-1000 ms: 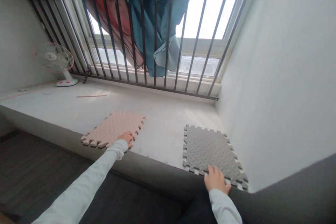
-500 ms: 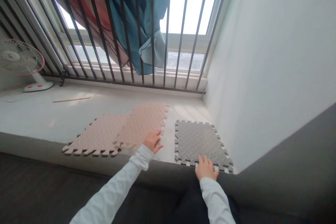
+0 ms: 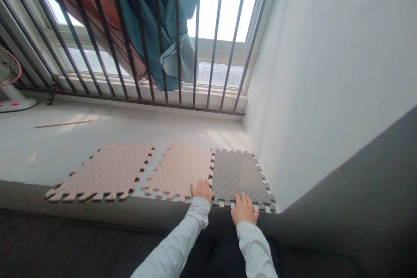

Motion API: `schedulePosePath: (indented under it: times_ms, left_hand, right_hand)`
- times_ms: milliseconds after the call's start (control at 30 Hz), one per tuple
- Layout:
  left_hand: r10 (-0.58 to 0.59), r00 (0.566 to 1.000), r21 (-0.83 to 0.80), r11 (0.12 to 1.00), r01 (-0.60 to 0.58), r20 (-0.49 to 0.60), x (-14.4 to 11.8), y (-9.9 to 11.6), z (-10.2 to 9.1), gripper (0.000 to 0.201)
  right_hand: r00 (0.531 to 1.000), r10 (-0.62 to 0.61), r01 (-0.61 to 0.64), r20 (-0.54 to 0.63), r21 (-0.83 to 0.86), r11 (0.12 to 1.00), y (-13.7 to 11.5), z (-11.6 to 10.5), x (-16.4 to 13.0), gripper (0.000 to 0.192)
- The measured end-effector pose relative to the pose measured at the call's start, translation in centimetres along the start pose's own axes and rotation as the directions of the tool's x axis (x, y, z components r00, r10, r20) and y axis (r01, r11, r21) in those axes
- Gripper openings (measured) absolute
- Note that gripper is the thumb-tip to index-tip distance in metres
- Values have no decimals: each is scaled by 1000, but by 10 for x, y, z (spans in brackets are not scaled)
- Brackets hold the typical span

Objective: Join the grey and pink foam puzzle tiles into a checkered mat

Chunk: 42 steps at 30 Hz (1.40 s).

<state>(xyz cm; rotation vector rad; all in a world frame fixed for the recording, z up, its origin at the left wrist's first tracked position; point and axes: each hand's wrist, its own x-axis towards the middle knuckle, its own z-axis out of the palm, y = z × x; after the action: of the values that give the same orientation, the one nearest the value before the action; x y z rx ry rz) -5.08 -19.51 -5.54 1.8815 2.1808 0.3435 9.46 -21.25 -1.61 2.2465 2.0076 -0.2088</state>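
Three foam puzzle mat tiles with toothed edges lie along the ledge. At the front right corner of the middle pink foam tile (image 3: 182, 165), my left hand (image 3: 202, 190) grips the edge, fingers on top. This tile's right side meets the grey foam tile (image 3: 237, 173); whether the teeth interlock cannot be made out. My right hand (image 3: 244, 209) rests at the grey tile's front edge, its fingers spread flat on top. Apart from these, another pink foam tile (image 3: 107, 169) lies to the left, with a strip of ledge between.
The white ledge (image 3: 124, 126) ends in a front edge above a dark floor (image 3: 65, 243). A dark metal railing (image 3: 146, 102) runs behind it, before curtains and a window. A white wall (image 3: 309, 74) bounds the right. A thin stick (image 3: 63, 124) and a fan (image 3: 13, 95) are at left.
My left hand has moved the middle pink tile right and down off the other pink tile, up against the grey one. The view has shifted right; my right hand stays at the grey tile.
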Motion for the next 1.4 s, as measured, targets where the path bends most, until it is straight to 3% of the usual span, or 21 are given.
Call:
schedulePosePath:
  times_ms: [200,300,433,600,767,1033,1400]
  left_hand:
    - [-38,998,60,998,35,53,3,14,-10,40]
    - [42,993,93,994,-52,107,1,8,-22,45]
    - [226,953,115,961,-253,204,4,-11,-40,46]
    - [283,938,129,942,-311,199,10,-29,-50,33]
    - [302,939,105,941,-321,167,4,-26,-44,30]
    - [148,988,56,987,-149,34,2,-10,-28,31]
    - [258,964,-58,965,-254,64,12,-29,-10,19]
  right_hand:
    - [1000,-3,3,-6,12,1000,2,2,1,50]
    - [1000,-3,3,1,15,1000,2,1,1,51]
    - [1000,3,-3,7,22,1000,2,-2,0,51]
    - [1000,10,-10,11,37,999,0,-4,-1,51]
    - [1000,14,-15,9,41,999,0,-3,0,51]
    - [1000,19,-19,12,36,999,0,-3,0,50]
    - [1000,18,-18,2,39,999,0,-2,1,49]
